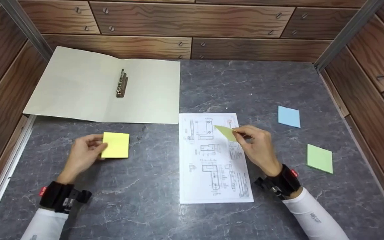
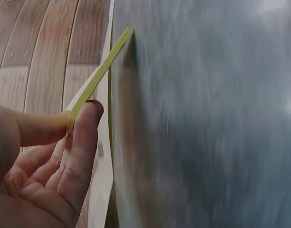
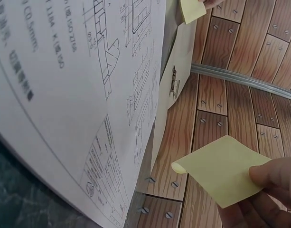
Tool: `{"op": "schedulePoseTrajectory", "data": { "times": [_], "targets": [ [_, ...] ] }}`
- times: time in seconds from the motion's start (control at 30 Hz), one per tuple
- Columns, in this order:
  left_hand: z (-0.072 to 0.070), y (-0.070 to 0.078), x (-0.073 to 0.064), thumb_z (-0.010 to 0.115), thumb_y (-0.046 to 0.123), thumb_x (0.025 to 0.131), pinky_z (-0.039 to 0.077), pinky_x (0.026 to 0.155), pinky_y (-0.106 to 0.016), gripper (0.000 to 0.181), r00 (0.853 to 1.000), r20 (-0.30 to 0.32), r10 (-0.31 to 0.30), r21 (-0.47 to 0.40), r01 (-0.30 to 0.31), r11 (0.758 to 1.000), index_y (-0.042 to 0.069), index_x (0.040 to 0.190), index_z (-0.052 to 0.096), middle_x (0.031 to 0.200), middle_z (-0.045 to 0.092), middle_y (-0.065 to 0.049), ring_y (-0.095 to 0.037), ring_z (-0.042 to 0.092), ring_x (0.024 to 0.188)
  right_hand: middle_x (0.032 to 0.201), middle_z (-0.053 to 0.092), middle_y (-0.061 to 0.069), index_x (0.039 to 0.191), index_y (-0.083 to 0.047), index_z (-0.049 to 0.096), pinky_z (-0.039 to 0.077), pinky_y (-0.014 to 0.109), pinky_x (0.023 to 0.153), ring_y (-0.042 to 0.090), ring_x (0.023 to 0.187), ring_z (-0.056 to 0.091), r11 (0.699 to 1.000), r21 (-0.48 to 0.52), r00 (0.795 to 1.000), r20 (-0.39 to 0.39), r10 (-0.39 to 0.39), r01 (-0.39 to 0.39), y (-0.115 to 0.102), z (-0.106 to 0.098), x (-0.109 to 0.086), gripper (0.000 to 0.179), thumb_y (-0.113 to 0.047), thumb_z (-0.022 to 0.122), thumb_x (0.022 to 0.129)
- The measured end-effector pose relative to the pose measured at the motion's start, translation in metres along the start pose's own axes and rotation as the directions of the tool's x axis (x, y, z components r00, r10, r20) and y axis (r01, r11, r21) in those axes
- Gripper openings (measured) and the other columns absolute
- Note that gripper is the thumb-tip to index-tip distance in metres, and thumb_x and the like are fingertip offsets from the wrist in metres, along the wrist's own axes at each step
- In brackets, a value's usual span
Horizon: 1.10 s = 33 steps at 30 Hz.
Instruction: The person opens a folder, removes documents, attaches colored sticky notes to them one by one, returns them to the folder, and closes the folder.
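Note:
My left hand (image 1: 87, 151) pinches a pad of yellow sticky notes (image 1: 116, 145) by its left edge, between thumb and fingers, over the table left of the drawing. Seen edge-on in the left wrist view, the yellow pad (image 2: 100, 76) shows its thickness. A single yellow sticky note (image 3: 226, 171) is pinched by one corner in my right hand (image 1: 257, 145); its far corner curls over. That note hovers above the upper right part of a printed technical drawing (image 1: 195, 180), which lies flat on the table.
An open cream folder (image 1: 152, 90) with a metal clip (image 1: 122, 85) lies at the back left, its edge by the drawing's top left corner. Blue (image 1: 289, 116) and green (image 1: 319, 158) sticky-note pads lie at the right. Wood-patterned walls (image 1: 192, 20) enclose the grey table (image 1: 138, 200).

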<state>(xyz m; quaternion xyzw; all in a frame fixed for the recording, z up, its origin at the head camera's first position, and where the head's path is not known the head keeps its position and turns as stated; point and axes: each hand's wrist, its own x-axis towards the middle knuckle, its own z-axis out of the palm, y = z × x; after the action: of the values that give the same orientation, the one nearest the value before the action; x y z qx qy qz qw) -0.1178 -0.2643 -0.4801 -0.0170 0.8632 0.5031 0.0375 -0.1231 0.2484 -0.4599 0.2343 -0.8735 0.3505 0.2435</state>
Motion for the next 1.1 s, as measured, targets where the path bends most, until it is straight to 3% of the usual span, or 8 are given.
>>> {"op": "schedulePoseTrajectory", "data": {
  "times": [0.23, 0.53, 0.8, 0.97, 1.1],
  "targets": [
    [-0.034, -0.015, 0.007, 0.067, 0.0, 0.098, 0.062, 0.061, -0.029, 0.042, 0.997, 0.079, -0.011, 0.091, 0.004, 0.996, -0.02, 0.133, 0.054, 0.109, 0.068, -0.033, -0.004, 0.066, 0.074, 0.092, 0.077, 0.008, 0.104, -0.004, 0.081, 0.061, 0.027, 0.06, 0.015, 0.079, 0.072, 1.0, -0.013, 1.0, 0.006, 0.003, -0.003, 0.0, -0.002, -0.003, 0.014, 0.001, 0.077, 0.091],
    [-0.055, -0.026, 0.007, 0.066, 0.001, 0.098, 0.062, 0.059, -0.029, 0.044, 0.996, 0.079, -0.03, 0.19, 0.015, 0.982, -0.024, 0.131, 0.053, 0.103, 0.07, -0.031, -0.009, 0.066, 0.074, 0.091, 0.076, 0.008, 0.103, -0.004, 0.081, 0.059, 0.025, 0.058, 0.014, 0.078, 0.072, 1.0, -0.028, 1.0, 0.016, 0.008, -0.007, 0.001, -0.003, -0.005, 0.012, -0.002, 0.076, 0.093],
    [-0.059, -0.033, 0.01, 0.067, 0.008, 0.097, 0.058, 0.059, -0.021, 0.044, 0.998, 0.047, -0.039, 0.31, 0.022, 0.95, -0.022, 0.128, 0.058, 0.11, 0.067, -0.034, -0.039, 0.067, 0.096, 0.093, 0.076, 0.008, 0.105, -0.003, 0.08, 0.061, 0.026, 0.064, 0.015, 0.079, 0.072, 1.0, -0.014, 0.999, 0.03, 0.009, -0.009, 0.002, -0.002, -0.009, 0.013, -0.001, 0.076, 0.092],
    [-0.058, -0.035, 0.011, 0.065, 0.009, 0.099, 0.061, 0.058, -0.026, 0.043, 0.995, 0.056, -0.076, 0.304, 0.056, 0.951, -0.021, 0.128, 0.059, 0.114, 0.064, -0.037, -0.03, 0.07, 0.085, 0.094, 0.076, 0.009, 0.105, -0.002, 0.079, 0.06, 0.02, 0.068, 0.014, 0.08, 0.072, 1.0, -0.011, 0.999, 0.043, 0.004, -0.003, 0.002, -0.001, -0.01, 0.013, 0.0, 0.075, 0.093],
    [-0.056, -0.033, 0.012, 0.068, 0.012, 0.098, 0.058, 0.055, -0.026, 0.04, 0.997, 0.041, -0.062, 0.353, 0.043, 0.935, -0.018, 0.125, 0.063, 0.108, 0.067, -0.033, -0.022, 0.069, 0.075, 0.094, 0.076, 0.009, 0.106, -0.002, 0.08, 0.061, 0.022, 0.068, 0.014, 0.079, 0.072, 1.0, -0.025, 0.999, 0.046, 0.004, -0.002, 0.002, 0.0, -0.011, 0.014, 0.0, 0.076, 0.092]
  ]
}}
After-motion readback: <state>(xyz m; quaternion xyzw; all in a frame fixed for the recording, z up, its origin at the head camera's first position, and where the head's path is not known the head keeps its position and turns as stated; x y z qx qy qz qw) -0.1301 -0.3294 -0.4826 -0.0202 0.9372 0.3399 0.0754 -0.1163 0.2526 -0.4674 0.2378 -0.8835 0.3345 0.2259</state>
